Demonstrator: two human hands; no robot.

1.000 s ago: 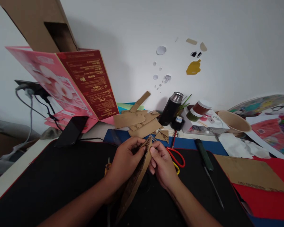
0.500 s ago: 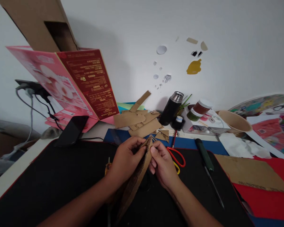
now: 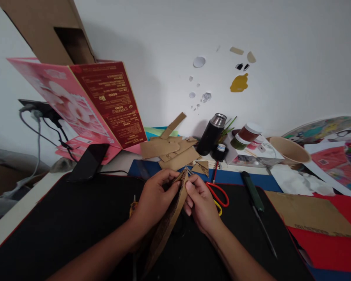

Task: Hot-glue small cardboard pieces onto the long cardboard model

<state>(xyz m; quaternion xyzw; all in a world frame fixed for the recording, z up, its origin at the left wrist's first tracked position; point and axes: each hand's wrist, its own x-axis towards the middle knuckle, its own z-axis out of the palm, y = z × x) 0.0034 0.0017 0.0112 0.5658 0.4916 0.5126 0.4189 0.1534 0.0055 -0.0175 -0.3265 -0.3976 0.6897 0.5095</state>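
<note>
A long brown cardboard piece (image 3: 166, 224) stands on edge between my hands, above the black mat (image 3: 61, 218). My left hand (image 3: 153, 199) pinches its upper end from the left, fingers closed on it. On the other side my right hand (image 3: 201, 205) presses thumb and fingers against the same end. Red-handled scissors (image 3: 219, 193) lie just behind my right hand. Something yellow (image 3: 131, 208) shows by my left wrist, mostly hidden.
Cardboard scraps (image 3: 169, 150) pile up behind the mat. A black flask (image 3: 211, 134), paint jars (image 3: 247, 134), a paper bowl (image 3: 289, 152) and white tissue (image 3: 298, 183) stand at the back right. A dark-handled tool (image 3: 256, 201) lies right. A pink box (image 3: 84, 105) and phone (image 3: 87, 162) sit left.
</note>
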